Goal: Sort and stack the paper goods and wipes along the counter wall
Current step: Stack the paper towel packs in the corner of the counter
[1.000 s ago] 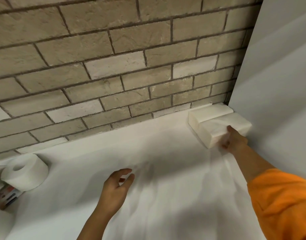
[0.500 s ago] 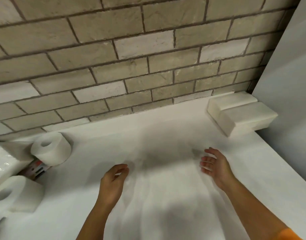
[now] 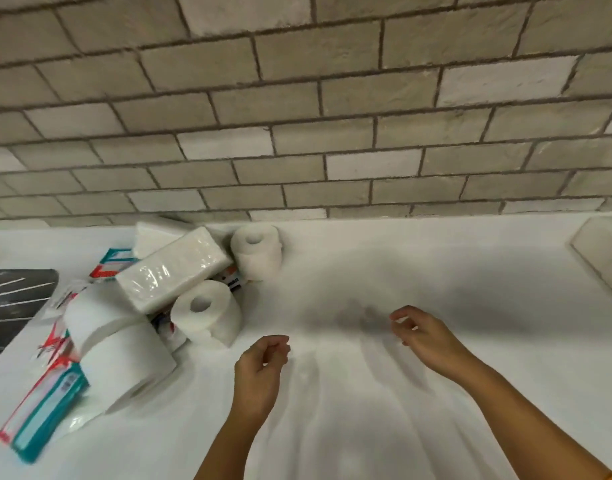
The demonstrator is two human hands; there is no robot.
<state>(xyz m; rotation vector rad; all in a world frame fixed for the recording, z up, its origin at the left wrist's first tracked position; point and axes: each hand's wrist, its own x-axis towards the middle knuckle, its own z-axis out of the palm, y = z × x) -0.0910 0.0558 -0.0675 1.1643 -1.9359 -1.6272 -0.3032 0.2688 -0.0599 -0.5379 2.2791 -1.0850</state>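
Note:
A jumbled pile lies at the left of the white counter (image 3: 436, 271). In it are a wrapped white napkin pack (image 3: 172, 268), a toilet roll (image 3: 257, 251) by the brick wall, a second roll (image 3: 207, 313) lying nearer me, and a large paper roll (image 3: 120, 351). Teal and red wipes packs (image 3: 41, 410) lie at the pile's left and under it. Two stacked white packs (image 3: 606, 251) sit at the right edge. My left hand (image 3: 259, 372) hovers just right of the pile, fingers loosely curled, holding nothing. My right hand (image 3: 429, 337) hovers over bare counter, also empty.
A brick wall (image 3: 297, 116) runs along the back of the counter. A dark ribbed surface (image 3: 10, 303) sits at the far left edge. Another white pack (image 3: 155, 233) leans against the wall behind the pile.
My right hand let go of the white packs in the right corner and drew back to the middle. The view swung left, bringing the pile into sight.

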